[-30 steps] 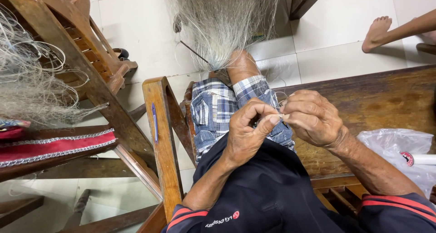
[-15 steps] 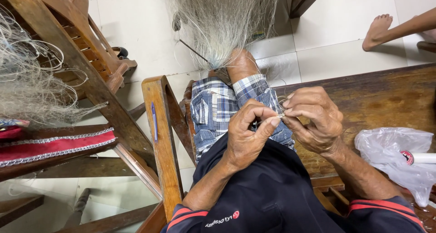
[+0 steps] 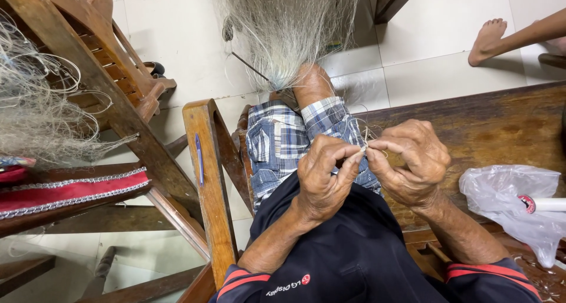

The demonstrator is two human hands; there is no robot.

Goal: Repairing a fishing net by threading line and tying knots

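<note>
The left hand [image 3: 321,179] and right hand [image 3: 410,161] meet over the lap, fingertips pinched together on a fine pale thread [image 3: 367,145]. Both hands' fingers are curled closed around it; the thread itself is so thin that only a short wisp shows where thumbs and forefingers touch, and what else, if anything, sits inside either fist is hidden. From the pinch, faint strands run far toward the net [image 3: 289,25], a grey mass hanging over the knee [image 3: 312,82]; its top is cut off by the frame's far edge. A second bundle of net [image 3: 35,108] lies at far left on a wooden chair [image 3: 106,84], partly cropped.

The plaid shorts [image 3: 277,143] and dark shirt [image 3: 348,256] cover the lap. The person sits on a bench [image 3: 501,126], its armrest [image 3: 206,179] to the left. At right a plastic bag [image 3: 513,202] lies on the bench, holding a white tube [image 3: 545,204] cut off by the edge. Another person's foot [image 3: 486,40] rests on the tiled floor [image 3: 436,49] at far right.

Compared with half a second ago, the right hand has opened slightly and shifted right, its knuckles flatter, while the left thumb and forefinger have pushed up to meet it.
</note>
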